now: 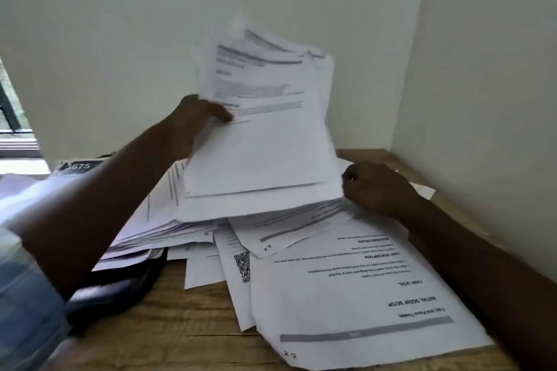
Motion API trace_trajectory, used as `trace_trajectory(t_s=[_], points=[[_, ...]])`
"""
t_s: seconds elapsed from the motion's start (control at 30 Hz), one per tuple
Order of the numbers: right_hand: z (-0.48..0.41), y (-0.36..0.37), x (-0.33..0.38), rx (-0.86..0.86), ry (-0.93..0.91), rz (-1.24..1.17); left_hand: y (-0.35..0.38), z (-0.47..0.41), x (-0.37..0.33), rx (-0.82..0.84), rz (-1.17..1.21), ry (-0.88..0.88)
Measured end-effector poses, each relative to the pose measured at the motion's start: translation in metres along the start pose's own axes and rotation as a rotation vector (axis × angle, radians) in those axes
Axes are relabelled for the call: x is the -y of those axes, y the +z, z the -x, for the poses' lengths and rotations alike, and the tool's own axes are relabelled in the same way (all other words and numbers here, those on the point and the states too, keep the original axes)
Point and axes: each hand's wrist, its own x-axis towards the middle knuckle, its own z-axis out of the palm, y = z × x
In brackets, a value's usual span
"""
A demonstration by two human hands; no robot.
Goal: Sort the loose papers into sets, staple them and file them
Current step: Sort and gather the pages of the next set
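My left hand (199, 117) grips the left edge of a bundle of printed sheets (265, 135), thumb on the front page, and holds it tilted up above the desk. At the bundle's lower right corner my right hand (376, 187) is curled, and it seems to pinch the lowest sheet's edge. Beneath lie loose papers (355, 289) spread over the wooden desk (193, 322), several upside down to me. A second heap of sheets (156, 220) lies under my left forearm. The raised bundle is motion-blurred.
A black object (120, 283), perhaps a stapler or case, sits on the desk under my left forearm. A box marked 675 (80, 166) stands at the back left. White walls close the corner behind and to the right. A window is at far left.
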Motion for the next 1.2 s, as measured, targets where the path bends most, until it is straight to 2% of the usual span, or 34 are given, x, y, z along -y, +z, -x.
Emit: trace_trajectory(t_s=[0.07,0.13,0.3,0.43,0.6,0.73,0.83,0.9,0.97,1.0,1.07,1.13,1.2], points=[[0.001,0.004,0.009,0.054,0.036,0.113,-0.018,0.007,0.019,0.081,0.037,-0.052],[0.001,0.002,0.010,0.074,0.065,0.088,-0.029,0.014,0.038,0.149,0.062,-0.094],[-0.004,-0.001,-0.008,0.132,0.033,-0.371,-0.036,0.007,0.058,0.220,0.108,-0.071],[-0.008,-0.011,-0.026,-0.132,-0.046,-0.322,-0.028,0.005,0.061,0.310,0.073,0.036],[-0.011,-0.056,-0.016,-0.337,-0.233,-0.273,-0.012,0.006,0.060,0.342,-0.056,0.254],[-0.019,-0.091,0.011,-0.298,-0.337,-0.205,-0.009,0.001,0.058,0.257,-0.191,0.507],[-0.018,-0.109,0.034,-0.181,-0.406,-0.171,-0.006,0.006,0.055,0.105,-0.490,0.754],[-0.013,-0.114,0.046,-0.089,-0.434,-0.127,-0.002,0.015,0.052,0.000,-0.607,0.924],[-0.009,-0.112,0.057,-0.054,-0.422,-0.070,0.001,0.019,0.049,-0.036,-0.802,1.133],[-0.006,-0.110,0.061,-0.051,-0.419,-0.059,0.003,0.023,0.045,-0.040,-0.904,1.130],[0.003,-0.105,0.071,-0.068,-0.425,-0.052,0.007,0.031,0.043,-0.022,-0.998,1.010],[0.017,-0.102,0.076,-0.122,-0.404,-0.059,0.015,0.041,0.043,-0.030,-0.975,0.965],[0.035,-0.098,0.071,-0.282,-0.326,-0.146,0.021,0.049,0.042,-0.064,-0.937,0.952]])
